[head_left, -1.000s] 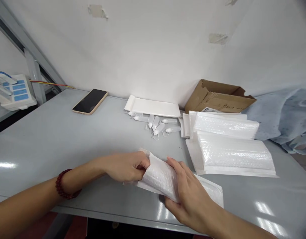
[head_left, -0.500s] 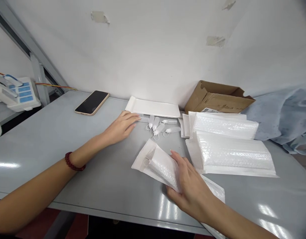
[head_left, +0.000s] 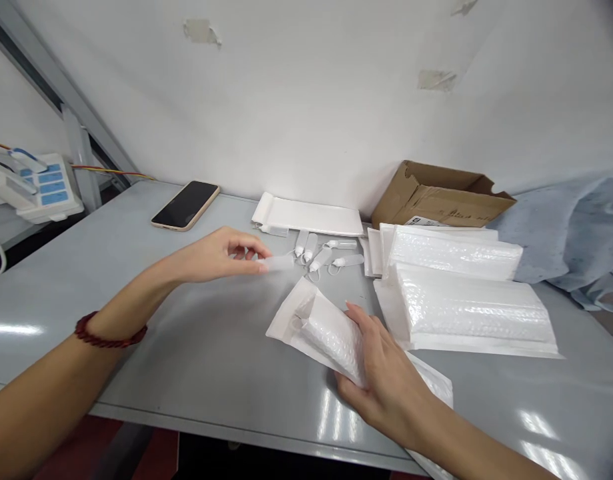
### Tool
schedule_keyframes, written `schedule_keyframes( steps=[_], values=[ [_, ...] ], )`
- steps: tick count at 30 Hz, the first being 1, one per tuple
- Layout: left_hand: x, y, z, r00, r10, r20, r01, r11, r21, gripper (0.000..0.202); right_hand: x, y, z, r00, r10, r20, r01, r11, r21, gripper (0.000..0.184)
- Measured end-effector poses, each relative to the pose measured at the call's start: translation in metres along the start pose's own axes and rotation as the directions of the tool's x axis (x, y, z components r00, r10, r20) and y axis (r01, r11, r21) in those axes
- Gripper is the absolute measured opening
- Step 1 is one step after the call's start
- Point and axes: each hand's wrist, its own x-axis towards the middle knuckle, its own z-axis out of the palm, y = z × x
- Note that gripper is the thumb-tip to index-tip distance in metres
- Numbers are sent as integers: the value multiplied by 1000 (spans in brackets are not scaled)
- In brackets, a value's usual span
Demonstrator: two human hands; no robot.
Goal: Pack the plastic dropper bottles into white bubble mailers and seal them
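Note:
Between thumb and fingers, my left hand pinches a small translucent squeeze bottle by one end, just above the table. Several similar bottles with white tips and looped cap straps lie to the right of it. My right hand is wrapped round a white bubble mailer, whose mouth gapes toward the upper left. Something clear with a ring shows inside that mouth; my fingers and palm cover the mailer's lower end.
Behind the bottles lies a flat white mailer. More bubble mailers are stacked at right, before an open cardboard box and light blue cloth. A phone rests at left; a white device with blue labels stands beyond.
My left hand has drawn back toward me and to the left, with a small bottle now pinched in it. The right hand and its mailer have hardly moved.

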Motion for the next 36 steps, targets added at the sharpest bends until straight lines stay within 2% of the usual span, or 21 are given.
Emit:
schedule_keyframes(
  steps=[1, 3, 9, 13, 17, 20, 24, 26, 33, 36],
  values=[
    [-5, 6, -3, 995, 36, 96, -35, 999, -8, 25, 0, -1, 0, 1000, 0, 3, 0, 1000, 4, 77],
    [-11, 16, -2, 972, 103, 210, -108, 994, 11, 18, 1, -2, 0, 1000, -2, 5, 2, 1000, 5, 77],
    [-12, 29, 24, 944, 197, 266, -200, 980, -15, 20, 2, -3, 2, 1000, -24, 7, 24, 1000, -2, 78],
    [-10, 39, 45, 936, 273, 224, -248, 960, -131, 17, 1, -4, 2, 999, -31, 16, 31, 999, 9, 79],
    [-10, 48, 72, 910, 405, 86, -383, 903, -193, 23, 0, -5, -1, 999, -32, 32, 31, 999, 31, 81],
    [-10, 50, 83, 907, 419, 34, -403, 890, -215, 26, 0, -6, -4, 999, -21, 34, 20, 999, 43, 81],
    [-11, 52, 78, 914, 366, 175, -290, 891, -349, 25, 1, -5, -5, 999, -18, 35, 15, 998, 60, 82],
    [-11, 53, 73, 915, 343, 212, -248, 894, -373, 24, 1, -4, -5, 999, -14, 33, 12, 998, 59, 82],
    [-12, 54, 70, 925, 291, 244, -241, 946, -217, 22, 1, -7, -4, 999, -36, 39, 34, 998, 45, 84],
    [-15, 51, 59, 936, 242, 255, -193, 960, -203, 19, 2, -8, -5, 997, -40, 60, 37, 998, 45, 84]
  ],
)
